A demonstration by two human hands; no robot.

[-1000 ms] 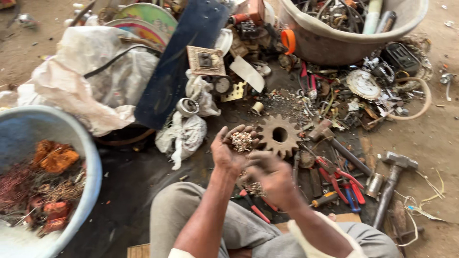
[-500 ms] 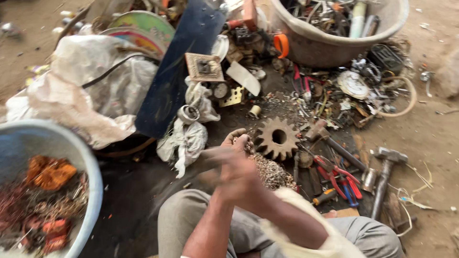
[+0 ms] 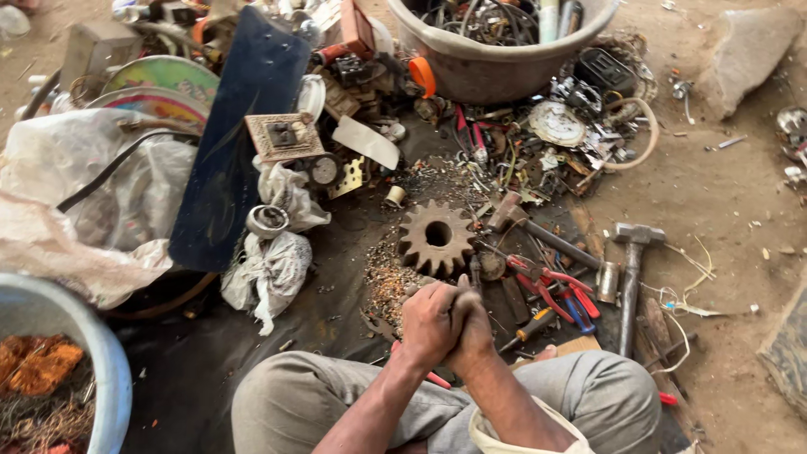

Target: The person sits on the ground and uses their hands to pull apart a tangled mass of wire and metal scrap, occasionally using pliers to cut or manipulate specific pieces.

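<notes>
My left hand [image 3: 427,322] and my right hand [image 3: 472,329] are pressed together, fingers wrapped over each other, just above my knees. Whatever lies between the palms is hidden; a moment ago the left palm held small metal bits. Directly beyond the hands a heap of small metal bits [image 3: 385,282] lies on a dark sheet [image 3: 193,378]. A rusty toothed gear [image 3: 437,238] lies flat behind the heap. Red-handled pliers [image 3: 548,282] and a screwdriver [image 3: 531,324] lie right of the hands.
A hammer [image 3: 632,273] lies at the right, a second hammer [image 3: 534,231] by the gear. A blue tub [image 3: 101,361] with copper wire [image 3: 38,370] stands lower left. A dark blue board [image 3: 244,134], white bags [image 3: 273,269], a grey basin [image 3: 496,71] of scrap and a rock [image 3: 744,50] lie farther off.
My left palm was open and raised with small metal bits on it. The right hand came over it, and both hands now sit clasped together lower, nearer my knees.
</notes>
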